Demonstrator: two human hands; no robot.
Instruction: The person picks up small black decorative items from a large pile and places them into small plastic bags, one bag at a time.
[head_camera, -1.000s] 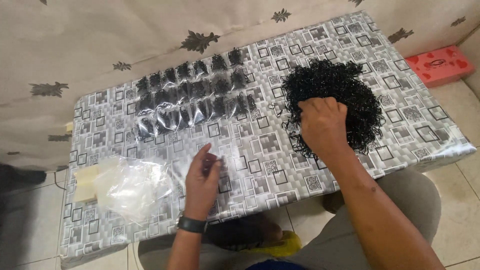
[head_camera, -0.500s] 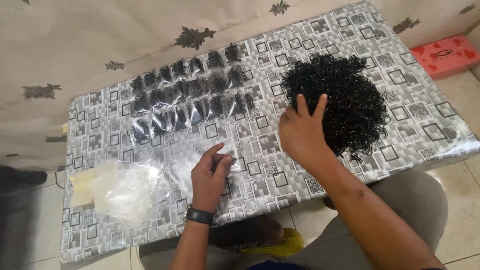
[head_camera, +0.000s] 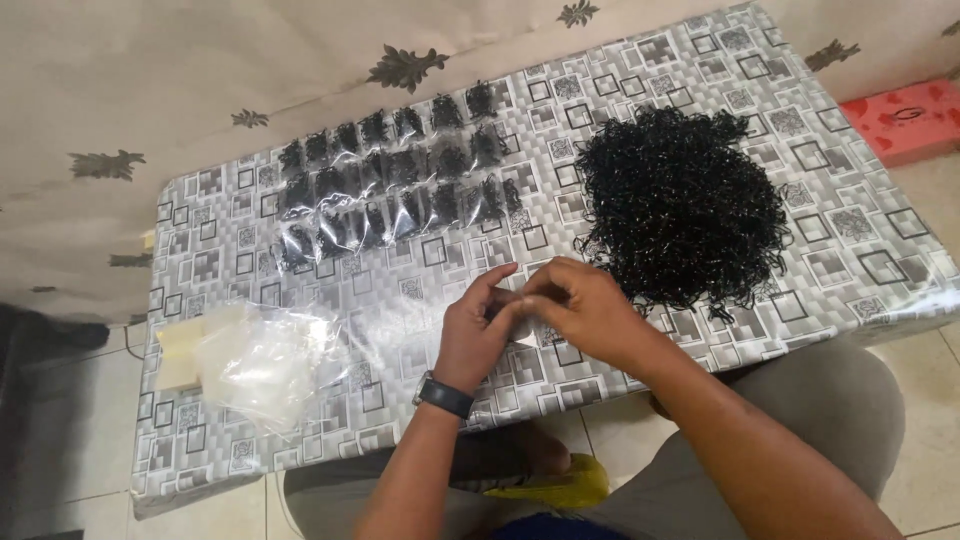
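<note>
My left hand (head_camera: 478, 335) and my right hand (head_camera: 583, 312) meet over the near middle of a low table (head_camera: 250, 470) with a grey square-patterned cover. Together they pinch a small clear plastic bag (head_camera: 522, 335), mostly hidden by the fingers. What else the right fingers hold cannot be seen. A large heap of small black elastic bands (head_camera: 683, 205) lies just right of the hands. Rows of small clear filled bags of black bands (head_camera: 395, 185) lie at the back of the table. A wristwatch sits on my left wrist.
A loose stack of empty clear bags (head_camera: 255, 360) rests on a pale pad at the table's near left. A red box (head_camera: 910, 120) lies on the tiled floor at far right. A patterned curtain hangs behind the table. My knees are under the near edge.
My right hand left the black heap and came left to meet my left hand. My left hand lifted slightly from the table with a small clear bag.
</note>
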